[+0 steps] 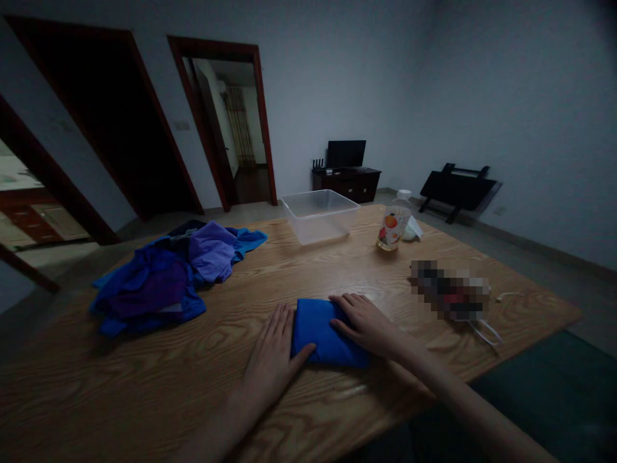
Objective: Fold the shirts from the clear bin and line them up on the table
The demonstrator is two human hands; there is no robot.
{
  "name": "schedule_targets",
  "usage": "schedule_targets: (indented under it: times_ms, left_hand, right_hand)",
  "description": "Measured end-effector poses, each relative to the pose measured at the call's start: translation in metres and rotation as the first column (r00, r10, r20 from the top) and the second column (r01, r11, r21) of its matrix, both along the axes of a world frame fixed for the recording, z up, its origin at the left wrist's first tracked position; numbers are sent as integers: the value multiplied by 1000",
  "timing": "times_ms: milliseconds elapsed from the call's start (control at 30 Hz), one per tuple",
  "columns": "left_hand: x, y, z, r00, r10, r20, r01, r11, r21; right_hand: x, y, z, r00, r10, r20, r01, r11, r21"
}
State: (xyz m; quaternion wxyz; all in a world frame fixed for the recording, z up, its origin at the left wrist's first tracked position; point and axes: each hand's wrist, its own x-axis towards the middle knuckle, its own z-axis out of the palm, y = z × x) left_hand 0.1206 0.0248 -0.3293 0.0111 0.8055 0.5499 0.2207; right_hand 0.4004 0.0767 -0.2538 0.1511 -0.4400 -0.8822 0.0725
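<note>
A blue piece of cloth (318, 334), folded into a flat rectangle, lies on the wooden table (231, 360) in front of me. Along its left edge rests my left hand (274, 344), fingers stretched out and the thumb over the near left part. My right hand (361, 321) lies over the right side of the cloth with its fingers extended. Neither hand lifts it. To the left is a loose heap of blue and purple clothes (154, 283), partly overlapping one another.
Beyond the cloth stands a clear plastic box (321, 222). A bottle with a fruit label (393, 222) is at the back right, a crumpled white item (412, 229) beside it. A blurred-out object with a white cord (450, 289) lies on the right.
</note>
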Motion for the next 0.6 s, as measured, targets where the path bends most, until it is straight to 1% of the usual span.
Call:
schedule_targets:
  times_ms: [33, 100, 133, 200, 267, 333, 400, 467, 533, 567, 600]
  left_hand:
    - [-4, 5, 2, 1000, -29, -10, 29, 1000, -6]
    - [-11, 21, 9, 997, -72, -25, 71, 997, -8]
    - [-14, 31, 13, 997, -74, -24, 74, 997, -3]
    - [-18, 47, 21, 999, -45, 2, 45, 999, 10]
    - [-16, 53, 29, 998, -25, 54, 26, 1000, -6]
    - [-10, 47, 36, 994, -10, 113, 17, 998, -64]
    - [-3, 32, 43, 984, 42, 172, -15, 988, -155]
    - [2, 15, 48, 964, 105, 245, -30, 956, -291]
    - [2, 2, 51, 924, 138, 357, 33, 901, -433]
    - [2, -1, 51, 885, 152, 441, 95, 867, -489]
    - [1, -3, 50, 824, 169, 540, 177, 830, -529]
  right_hand:
    - [0, -2, 4, 999, -42, 15, 42, 999, -34]
    - [2, -10, 16, 991, -102, 88, 114, 982, -149]
    - [3, -16, 22, 985, -108, 136, 136, 967, -215]
    - [7, -31, 34, 976, -80, 201, 144, 933, -329]
    - [10, -46, 41, 978, -87, 189, 153, 918, -366]
    - [9, -58, 39, 977, -162, 141, 203, 911, -360]
    - [5, -66, 30, 969, -241, 60, 246, 897, -366]
    - [-1, -69, 19, 966, -254, -45, 216, 891, -400]
    - [-8, -70, 10, 961, -227, -156, 146, 900, -410]
    - [-11, -69, 6, 955, -211, -210, 110, 906, -410]
    - [-14, -68, 4, 943, -197, -267, 75, 910, -408]
